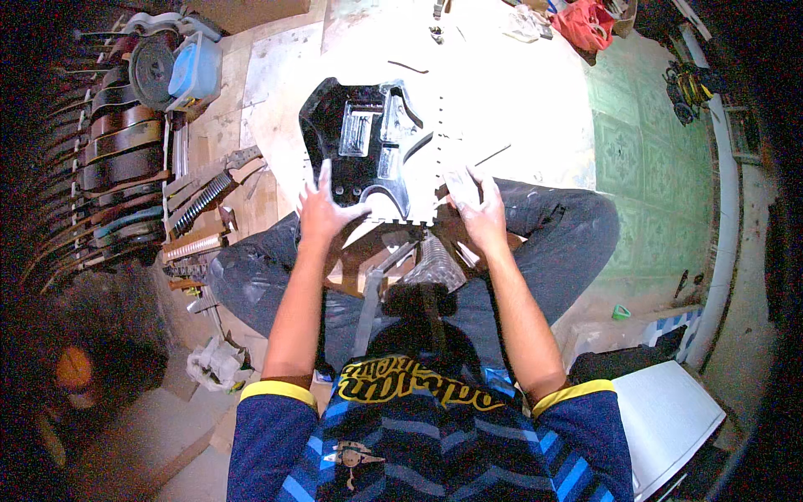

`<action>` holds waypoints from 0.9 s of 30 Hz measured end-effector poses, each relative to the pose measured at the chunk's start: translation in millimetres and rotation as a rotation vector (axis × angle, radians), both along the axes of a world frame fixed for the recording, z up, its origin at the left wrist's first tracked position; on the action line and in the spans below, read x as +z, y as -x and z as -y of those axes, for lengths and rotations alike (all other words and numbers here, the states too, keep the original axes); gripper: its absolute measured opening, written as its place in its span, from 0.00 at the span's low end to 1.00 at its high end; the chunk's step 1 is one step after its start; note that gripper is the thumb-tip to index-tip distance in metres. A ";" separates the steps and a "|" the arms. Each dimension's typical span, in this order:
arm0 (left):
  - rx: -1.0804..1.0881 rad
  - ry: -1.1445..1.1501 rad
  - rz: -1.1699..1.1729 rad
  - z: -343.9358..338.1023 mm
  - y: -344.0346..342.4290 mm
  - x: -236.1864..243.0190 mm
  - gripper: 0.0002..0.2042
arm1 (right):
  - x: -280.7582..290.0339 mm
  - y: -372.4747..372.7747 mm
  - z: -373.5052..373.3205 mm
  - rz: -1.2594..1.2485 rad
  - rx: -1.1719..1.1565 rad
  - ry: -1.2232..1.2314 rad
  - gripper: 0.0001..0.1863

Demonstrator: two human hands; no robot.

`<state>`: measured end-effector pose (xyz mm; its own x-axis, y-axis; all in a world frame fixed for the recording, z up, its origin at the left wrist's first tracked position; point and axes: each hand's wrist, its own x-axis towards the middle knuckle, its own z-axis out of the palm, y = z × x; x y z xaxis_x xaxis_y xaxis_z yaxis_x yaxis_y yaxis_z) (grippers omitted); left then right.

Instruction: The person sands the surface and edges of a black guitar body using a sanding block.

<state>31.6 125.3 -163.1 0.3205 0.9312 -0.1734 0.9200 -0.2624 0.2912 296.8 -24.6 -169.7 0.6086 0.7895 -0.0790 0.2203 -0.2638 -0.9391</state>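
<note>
Shirt point(418, 452), guitar body point(358, 167), blue tub point(206, 75), contents unclear

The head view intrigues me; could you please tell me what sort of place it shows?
Probably a guitar-making or repair workshop: a black guitar body with recessed cavities lies by the left hand, curved guitar-like bodies line the left side, and the dark trousers carry pale smudges.

Shirt point(435, 443) cropped, cardboard point(251, 12) cropped; orange object point(74, 368) blurred
</note>
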 end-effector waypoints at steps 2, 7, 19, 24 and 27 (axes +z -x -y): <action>-0.036 0.072 0.129 -7.5 33.5 -6.9 0.71 | 13.0 4.9 -2.7 0.034 0.022 0.033 0.24; -0.042 0.089 -0.082 -0.7 24.4 6.4 0.68 | 17.5 4.3 -4.7 0.029 0.036 0.089 0.28; 0.063 0.342 0.013 90.0 -73.9 5.1 0.48 | 38.8 -6.0 -10.1 -0.907 -0.172 -0.099 0.24; 0.046 0.447 0.646 76.9 -80.7 49.4 0.31 | 41.7 -13.8 -5.7 -1.559 -0.055 -0.216 0.22; -0.146 0.249 0.856 62.9 -92.2 60.2 0.23 | 39.3 -7.5 -4.4 -1.560 0.045 -0.135 0.23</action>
